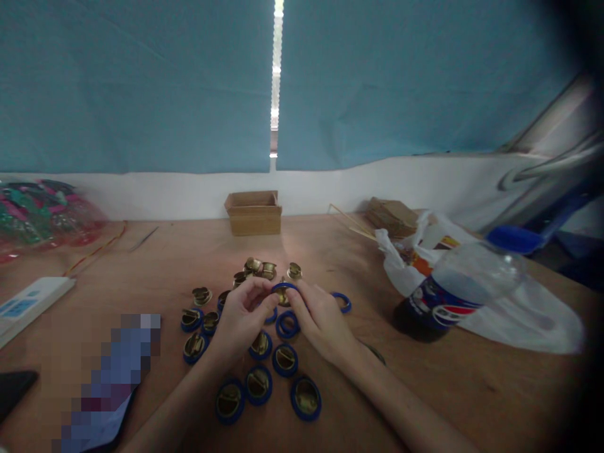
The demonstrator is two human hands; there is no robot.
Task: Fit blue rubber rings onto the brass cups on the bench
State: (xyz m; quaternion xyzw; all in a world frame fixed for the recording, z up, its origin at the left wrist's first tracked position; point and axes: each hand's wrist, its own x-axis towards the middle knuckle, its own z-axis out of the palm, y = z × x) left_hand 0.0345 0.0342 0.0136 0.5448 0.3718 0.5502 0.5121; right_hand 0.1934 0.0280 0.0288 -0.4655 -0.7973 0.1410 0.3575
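Both my hands meet over the middle of the table, pinching a round brass-coloured piece (pixel 284 297) with a blue ring (pixel 282 286) at its upper edge. My left hand (pixel 244 318) is closed, its thumb and fingers at the left side of the piece. My right hand (pixel 323 322) is closed on the right side, thumb on top. Whether the ring is fully seated cannot be seen. Nearer me lie several brass pieces with blue rings around them, one brass piece (pixel 306 398) among them. Behind my hands are brass pieces without rings (pixel 295 270). A loose blue ring (pixel 343 302) lies to the right.
A small open cardboard box (pixel 255 221) stands at the back. On the right, a cola bottle (pixel 453 302) leans by a white plastic bag (pixel 533 321). A pixelated phone-like object (pixel 111 390) and a white power strip (pixel 31 308) lie left, with colourful plastic-wrapped items (pixel 44 217) beyond.
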